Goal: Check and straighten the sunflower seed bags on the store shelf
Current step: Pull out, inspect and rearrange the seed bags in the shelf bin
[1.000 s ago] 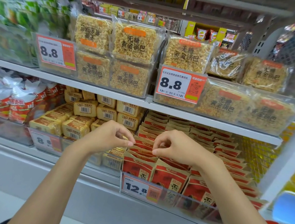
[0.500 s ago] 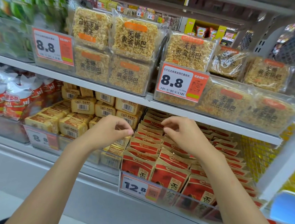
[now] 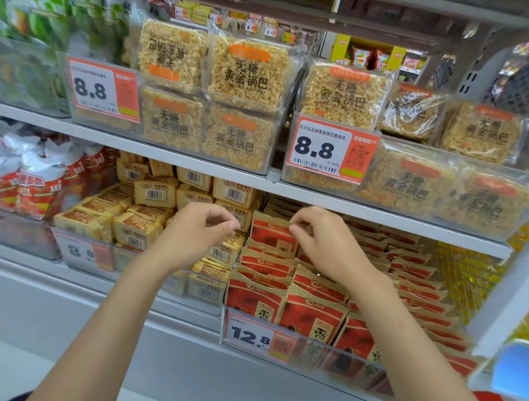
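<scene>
Sunflower seed bags [image 3: 311,318], red and tan paper pouches, stand in leaning rows on the lower store shelf [image 3: 182,349]. They sit inside a clear plastic bin [image 3: 351,362] fronted by a 12.8 price tag [image 3: 255,335], with yellow biscuit packs [image 3: 154,191] just to their left. Toward the back of the left-hand row, one rear bag [image 3: 273,232] rises above its neighbours. The person's right hand [image 3: 326,240] reaches under the upper shelf board, its curled fingers grasping that bag's top right corner. The left hand [image 3: 197,233] hovers just beside the bag's left edge with fingers bent toward the thumb, grasping nothing, and a strip of biscuit pack shows between them. The pouches look light and slightly crisp, with loose contents that would probably shift and slump if they were tipped. Their paper faces likely crease under a hard squeeze. The flat folded seam along the top appears the stiffest place to hold. A light pinch at both upper corners should let each bag be lifted, squared and settled back upright without crushing the seeds or toppling the rows packed tightly around it.
</scene>
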